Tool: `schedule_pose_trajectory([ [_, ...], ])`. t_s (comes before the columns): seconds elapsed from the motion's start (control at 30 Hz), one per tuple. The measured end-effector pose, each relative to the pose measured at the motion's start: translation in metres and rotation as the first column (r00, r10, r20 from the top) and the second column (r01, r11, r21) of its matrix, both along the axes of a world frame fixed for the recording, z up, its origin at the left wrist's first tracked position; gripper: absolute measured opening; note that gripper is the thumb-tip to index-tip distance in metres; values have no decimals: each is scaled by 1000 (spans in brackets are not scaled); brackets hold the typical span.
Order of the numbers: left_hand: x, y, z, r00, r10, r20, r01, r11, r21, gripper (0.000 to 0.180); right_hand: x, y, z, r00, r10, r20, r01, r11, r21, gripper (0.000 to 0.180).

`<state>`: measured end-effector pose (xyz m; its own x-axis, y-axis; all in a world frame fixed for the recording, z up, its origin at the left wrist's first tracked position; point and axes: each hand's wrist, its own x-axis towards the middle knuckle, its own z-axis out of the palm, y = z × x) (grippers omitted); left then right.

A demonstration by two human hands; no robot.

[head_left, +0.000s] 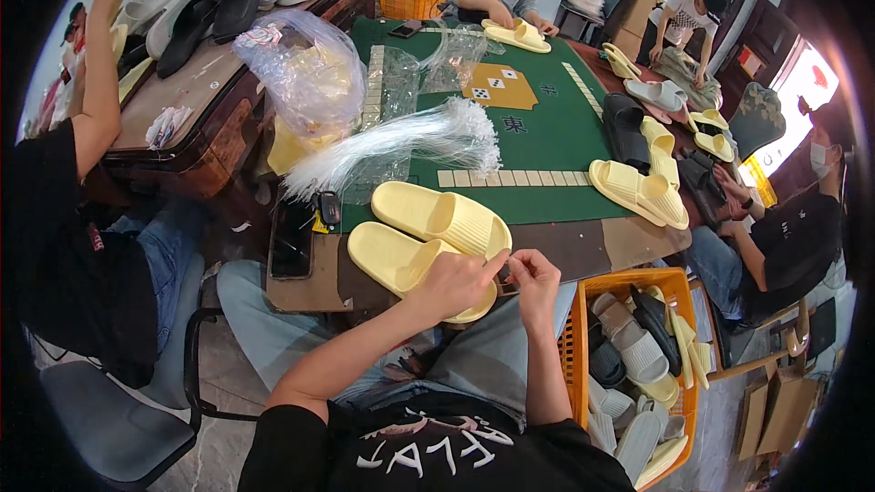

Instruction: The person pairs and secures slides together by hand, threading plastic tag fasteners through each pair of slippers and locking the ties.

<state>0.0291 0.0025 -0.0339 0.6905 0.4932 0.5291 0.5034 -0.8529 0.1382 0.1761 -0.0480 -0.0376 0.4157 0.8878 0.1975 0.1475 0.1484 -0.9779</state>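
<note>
1. Pale-yellow foam: a pair of slide sandals (428, 241) lies side by side at the near edge of the table (629, 239), ribbed straps up, soles smooth and thick, toes toward 10 o'clock.
2. The left hand (458, 281) rests on the heel of the nearer sandal, index finger stretched toward the right hand (531, 273), which sits just at 3 o'clock of it. The two hands nearly meet; their fingertips are pinched together over something too small to make out.
3. At 11 o'clock of the hands a bundle of clear plastic strands (410, 141) fans across the green mat (547, 137).
4. Farther toward 11 o'clock a crumpled clear plastic bag (305, 68) stands, with yellow showing through it.
5. At 12 o'clock, mid-mat, is an orange-tan square panel (499, 87) carrying small white tiles; a row of cream tiles (515, 179) runs along the mat's near side.
6. At 4 o'clock an orange plastic crate (572, 346) holds grey, black and yellow sandals.
7. At 9 o'clock a dark phone (292, 237) lies flat on the table.
8. At 2 o'clock more yellow sandals (638, 189) lie loose.
</note>
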Motion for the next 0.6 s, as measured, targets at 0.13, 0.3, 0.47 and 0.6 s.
schedule_pose_trajectory([
  [0.13,1,0,-2,999,23,-39,-23,1000,5,45,-3,2,0,1000,-8,29,9,999,-37,4],
  [0.3,1,1,-5,992,35,-124,-22,994,104,46,-2,2,-2,1000,14,-28,-15,999,-47,6],
  [0.47,5,-2,-8,979,65,-191,-28,982,187,46,-1,2,-8,995,-17,-95,2,988,-154,9],
  [0.6,6,-4,-7,970,92,-227,-44,977,206,46,1,2,-7,993,23,-115,-39,989,-143,10],
])
